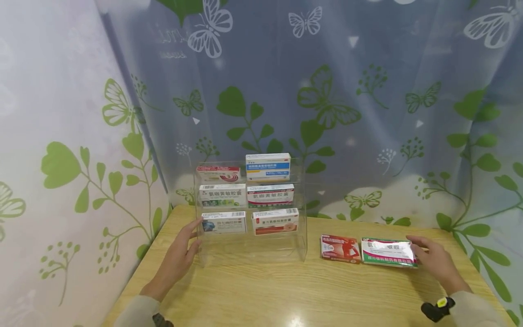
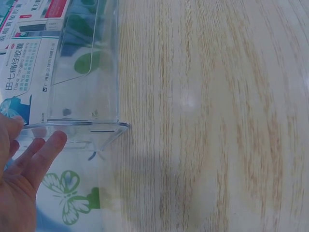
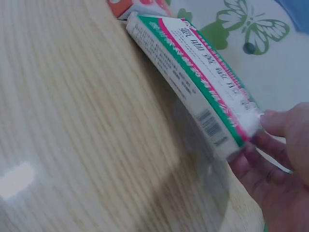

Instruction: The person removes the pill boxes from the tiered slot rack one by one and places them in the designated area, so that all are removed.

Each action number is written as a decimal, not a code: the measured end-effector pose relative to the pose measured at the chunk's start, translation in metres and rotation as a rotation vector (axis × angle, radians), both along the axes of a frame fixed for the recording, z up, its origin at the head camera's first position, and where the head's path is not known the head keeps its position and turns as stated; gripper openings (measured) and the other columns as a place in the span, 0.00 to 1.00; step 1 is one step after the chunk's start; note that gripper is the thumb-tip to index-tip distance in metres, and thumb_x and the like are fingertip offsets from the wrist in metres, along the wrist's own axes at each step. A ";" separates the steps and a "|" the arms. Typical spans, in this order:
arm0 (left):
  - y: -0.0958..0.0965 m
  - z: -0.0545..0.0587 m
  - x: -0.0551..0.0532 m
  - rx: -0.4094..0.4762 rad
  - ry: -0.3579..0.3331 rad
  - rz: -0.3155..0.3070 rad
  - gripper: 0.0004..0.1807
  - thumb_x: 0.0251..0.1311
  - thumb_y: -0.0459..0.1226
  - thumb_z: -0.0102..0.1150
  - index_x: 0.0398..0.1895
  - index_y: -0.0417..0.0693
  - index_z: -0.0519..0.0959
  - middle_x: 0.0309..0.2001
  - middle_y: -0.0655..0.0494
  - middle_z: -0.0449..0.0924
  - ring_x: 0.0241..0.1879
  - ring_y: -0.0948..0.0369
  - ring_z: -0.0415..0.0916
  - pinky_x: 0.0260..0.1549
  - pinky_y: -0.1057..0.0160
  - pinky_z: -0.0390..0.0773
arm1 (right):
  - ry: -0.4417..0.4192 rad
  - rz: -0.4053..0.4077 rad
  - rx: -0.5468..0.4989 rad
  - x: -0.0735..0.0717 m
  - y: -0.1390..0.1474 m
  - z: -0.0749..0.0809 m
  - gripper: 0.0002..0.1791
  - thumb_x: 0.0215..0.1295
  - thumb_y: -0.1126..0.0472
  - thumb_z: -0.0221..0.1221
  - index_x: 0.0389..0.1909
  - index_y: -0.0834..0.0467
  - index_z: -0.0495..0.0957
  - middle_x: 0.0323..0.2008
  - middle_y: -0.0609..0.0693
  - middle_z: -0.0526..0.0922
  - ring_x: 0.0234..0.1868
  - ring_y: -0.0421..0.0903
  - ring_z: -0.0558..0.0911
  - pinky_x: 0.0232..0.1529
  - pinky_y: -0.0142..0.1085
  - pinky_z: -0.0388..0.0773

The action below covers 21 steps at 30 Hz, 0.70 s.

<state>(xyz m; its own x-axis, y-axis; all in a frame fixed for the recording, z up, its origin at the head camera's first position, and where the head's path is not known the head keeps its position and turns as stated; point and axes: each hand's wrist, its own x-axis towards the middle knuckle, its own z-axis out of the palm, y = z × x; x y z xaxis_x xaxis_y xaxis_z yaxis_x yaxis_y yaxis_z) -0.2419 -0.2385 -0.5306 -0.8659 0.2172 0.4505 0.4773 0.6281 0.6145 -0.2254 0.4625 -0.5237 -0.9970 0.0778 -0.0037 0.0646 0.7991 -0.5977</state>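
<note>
My right hand point(image 1: 439, 263) pinches the right end of a white, green and pink medicine box point(image 1: 388, 252), thumb on top and fingers beneath. That end looks tilted up over the table in the right wrist view. My left hand point(image 1: 178, 254) rests its fairly straight fingers against the left side of a clear display stand point(image 1: 261, 252). The stand holds several medicine boxes in three tiers. Nearest my left fingers is a white box with a blue picture point(image 2: 29, 72) in the bottom tier. Beside it sits a white and red-brown box point(image 1: 275, 221).
A red medicine box point(image 1: 340, 248) lies flat just left of the held one. The wooden table point(image 1: 278, 290) ends at a patterned curtain point(image 1: 367, 113) behind and another point(image 1: 81, 159) on the left. A blue and white box point(image 1: 267, 167) stands highest in the stand.
</note>
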 end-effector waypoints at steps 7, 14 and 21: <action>0.000 0.000 0.000 -0.005 0.001 0.008 0.36 0.78 0.23 0.56 0.85 0.45 0.61 0.78 0.32 0.67 0.62 0.34 0.82 0.46 0.54 0.94 | -0.036 0.094 0.010 -0.004 -0.005 -0.009 0.31 0.85 0.55 0.59 0.75 0.74 0.69 0.70 0.82 0.72 0.62 0.76 0.83 0.45 0.54 0.92; 0.000 0.000 0.000 -0.014 0.009 0.013 0.36 0.77 0.22 0.57 0.85 0.45 0.61 0.77 0.32 0.67 0.61 0.35 0.83 0.47 0.52 0.94 | -0.066 0.115 0.020 -0.005 -0.013 -0.012 0.30 0.77 0.64 0.66 0.72 0.74 0.72 0.64 0.82 0.77 0.59 0.74 0.85 0.35 0.37 0.87; 0.000 -0.001 0.000 -0.011 0.012 0.010 0.36 0.77 0.22 0.57 0.85 0.45 0.62 0.77 0.32 0.67 0.61 0.34 0.83 0.46 0.54 0.94 | -0.042 0.106 0.046 -0.004 -0.014 -0.015 0.28 0.76 0.64 0.66 0.71 0.74 0.73 0.64 0.82 0.75 0.57 0.72 0.86 0.36 0.38 0.84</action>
